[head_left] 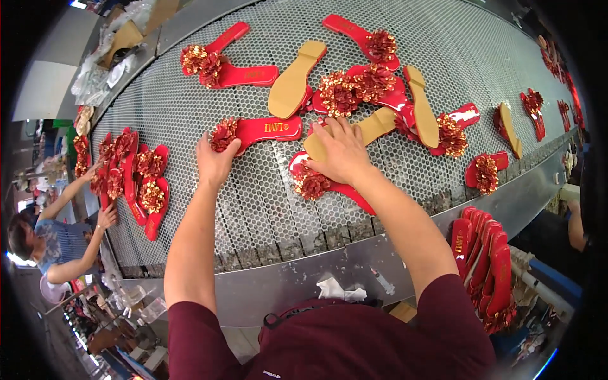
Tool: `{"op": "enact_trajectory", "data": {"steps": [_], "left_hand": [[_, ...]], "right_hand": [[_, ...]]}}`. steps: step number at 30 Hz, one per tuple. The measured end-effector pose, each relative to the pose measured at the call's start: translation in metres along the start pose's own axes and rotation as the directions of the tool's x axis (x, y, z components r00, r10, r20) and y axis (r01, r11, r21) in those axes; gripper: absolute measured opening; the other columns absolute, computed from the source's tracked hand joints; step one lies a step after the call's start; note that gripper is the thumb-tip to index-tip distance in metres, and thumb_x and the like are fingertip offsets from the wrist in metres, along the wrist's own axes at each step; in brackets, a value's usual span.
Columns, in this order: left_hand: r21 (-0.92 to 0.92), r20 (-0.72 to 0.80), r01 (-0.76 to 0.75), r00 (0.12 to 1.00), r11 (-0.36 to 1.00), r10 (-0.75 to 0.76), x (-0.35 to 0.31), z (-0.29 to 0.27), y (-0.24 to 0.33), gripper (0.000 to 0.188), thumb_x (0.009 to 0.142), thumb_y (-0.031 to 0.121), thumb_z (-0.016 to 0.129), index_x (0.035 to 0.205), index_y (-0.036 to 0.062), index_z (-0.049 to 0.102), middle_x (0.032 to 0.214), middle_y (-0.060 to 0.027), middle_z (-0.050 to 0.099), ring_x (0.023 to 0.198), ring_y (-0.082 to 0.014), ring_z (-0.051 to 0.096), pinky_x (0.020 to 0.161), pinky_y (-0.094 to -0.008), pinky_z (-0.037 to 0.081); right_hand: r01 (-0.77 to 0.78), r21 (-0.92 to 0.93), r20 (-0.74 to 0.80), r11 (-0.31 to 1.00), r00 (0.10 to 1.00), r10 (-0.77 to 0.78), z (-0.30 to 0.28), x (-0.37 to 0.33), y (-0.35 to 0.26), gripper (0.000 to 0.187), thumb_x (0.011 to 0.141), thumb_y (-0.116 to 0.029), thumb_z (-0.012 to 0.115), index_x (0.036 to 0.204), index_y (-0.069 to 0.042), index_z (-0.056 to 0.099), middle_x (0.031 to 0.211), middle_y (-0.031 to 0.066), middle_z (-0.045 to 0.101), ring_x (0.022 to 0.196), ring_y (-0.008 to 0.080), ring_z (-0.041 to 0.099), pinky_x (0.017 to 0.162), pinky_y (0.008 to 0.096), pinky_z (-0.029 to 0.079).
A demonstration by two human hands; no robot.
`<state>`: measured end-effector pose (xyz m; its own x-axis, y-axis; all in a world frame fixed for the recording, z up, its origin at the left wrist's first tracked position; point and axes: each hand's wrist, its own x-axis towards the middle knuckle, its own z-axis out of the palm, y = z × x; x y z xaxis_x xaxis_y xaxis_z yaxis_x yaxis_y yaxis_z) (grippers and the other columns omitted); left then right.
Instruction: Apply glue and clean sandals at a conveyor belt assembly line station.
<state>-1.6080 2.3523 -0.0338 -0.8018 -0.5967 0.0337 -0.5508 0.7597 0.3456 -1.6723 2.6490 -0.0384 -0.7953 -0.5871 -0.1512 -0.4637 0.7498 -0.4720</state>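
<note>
My left hand (215, 159) is closed around the flowered toe of a red sandal (269, 129), which lies sole down on the metal mesh conveyor (253, 190). To its right, my right hand (344, 151) grips an upturned sandal with a tan sole (377, 124), thumb and fingers across its toe end. Just below that hand lies another red sandal (315, 185) with a red and gold flower, partly under my wrist. Beyond my hands are a tan-soled upturned sandal (296, 79) and a cluster of flowered sandals (342, 94), some overlapping.
More red sandals (244, 76) lie at the far left, others along the belt's right. At the left, a co-worker (63, 244) has both hands at a sandal group (140, 174). Red sandals hang stacked (484, 259) beside the metal edge (304, 272), near a white cloth (341, 290) and a syringe (382, 280).
</note>
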Motion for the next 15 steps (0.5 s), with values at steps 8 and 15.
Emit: {"op": "enact_trajectory", "data": {"steps": [8,15], "left_hand": [[-0.244,0.294,0.284,0.933,0.927,-0.208,-0.017,0.003,0.018,0.037,0.077,0.018,0.071,0.104,-0.0037,0.059,0.095,-0.0113,0.067,0.083,-0.0169,0.064,0.076,-0.0277,0.05],[-0.758,0.404,0.484,0.875,0.438,-0.267,-0.131,-0.051,-0.025,0.025,0.085,0.008,0.064,0.107,0.0027,0.053,0.093,-0.0022,0.061,0.075,-0.0094,0.057,0.067,-0.024,0.047]], "right_hand": [[0.185,-0.008,-0.246,0.983,0.952,-0.181,-0.01,-0.033,0.011,0.058,0.074,-0.025,0.067,0.126,-0.005,0.051,0.125,0.0211,0.049,0.122,0.0401,0.044,0.104,0.0511,0.035],[0.274,-0.036,-0.596,0.961,0.766,-0.241,-0.07,-0.081,0.039,0.032,0.076,-0.008,0.064,0.107,-0.002,0.062,0.107,0.0171,0.064,0.098,0.0321,0.063,0.082,0.038,0.053]]}}
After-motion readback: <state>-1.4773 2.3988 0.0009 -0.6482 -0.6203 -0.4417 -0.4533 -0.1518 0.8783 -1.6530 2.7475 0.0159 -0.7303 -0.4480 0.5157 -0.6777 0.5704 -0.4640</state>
